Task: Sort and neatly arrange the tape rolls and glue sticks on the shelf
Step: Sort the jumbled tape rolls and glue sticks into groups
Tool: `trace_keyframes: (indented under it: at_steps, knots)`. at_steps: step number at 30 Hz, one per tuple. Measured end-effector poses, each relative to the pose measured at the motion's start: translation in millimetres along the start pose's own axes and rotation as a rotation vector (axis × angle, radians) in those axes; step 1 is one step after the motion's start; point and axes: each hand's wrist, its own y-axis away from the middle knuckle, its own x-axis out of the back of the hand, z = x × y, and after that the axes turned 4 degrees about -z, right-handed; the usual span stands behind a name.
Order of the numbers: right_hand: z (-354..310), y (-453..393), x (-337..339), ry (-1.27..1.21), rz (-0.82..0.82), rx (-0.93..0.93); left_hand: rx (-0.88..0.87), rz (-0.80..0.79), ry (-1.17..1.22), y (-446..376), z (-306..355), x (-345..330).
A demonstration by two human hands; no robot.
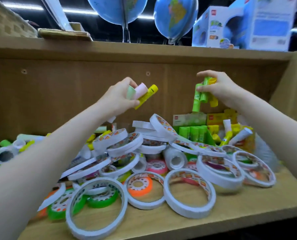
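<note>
My left hand (117, 98) is raised over the shelf and grips a bundle: a yellow glue stick (147, 96), a pink stick (140, 90) and a pale green one (130, 92). My right hand (217, 89) grips several green and yellow glue sticks (202, 95), held above the green display box of glue sticks (193, 129). Below both hands a jumbled pile of white tape rolls (189, 193) covers the wooden shelf (248, 210). Small green, pink (157, 166) and orange (140, 186) rolls are mixed in.
A yellow box of glue sticks (218, 118) stands at the back right beside the green one. More loose sticks and rolls lie at the far left (7, 151). The shelf's side wall (295, 94) rises on the right. Globes (172, 18) and boxes stand on the shelf above.
</note>
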Motion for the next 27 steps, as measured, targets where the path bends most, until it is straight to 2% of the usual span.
trace_keyframes:
  at_steps: [4, 6, 14, 18, 20, 23, 25, 27]
  knots:
    - [47, 7, 29, 0.376, 0.038, -0.206, -0.075, -0.044, 0.050, -17, 43, -44]
    - [65, 12, 29, 0.529, 0.041, -0.247, -0.093, -0.078, 0.028, -20, 51, -60]
    - [107, 10, 18, 0.739, -0.073, -0.335, -0.103, -0.105, -0.053, -33, 62, -88]
    - [106, 10, 31, 1.016, -0.120, -0.347, -0.130, -0.145, -0.086, -38, 70, -96]
    - [100, 8, 37, 1.002, -0.150, -0.338, -0.140, -0.145, -0.101, -41, 74, -98]
    - [92, 7, 46, 0.847, -0.161, -0.352, -0.154, -0.145, -0.107, -43, 81, -102]
    - [94, 7, 55, 0.685, -0.065, -0.373, -0.168, -0.142, -0.112, -42, 85, -105]
    - [96, 8, 69, 0.502, 0.134, -0.369, -0.181, -0.143, -0.112, -40, 88, -108]
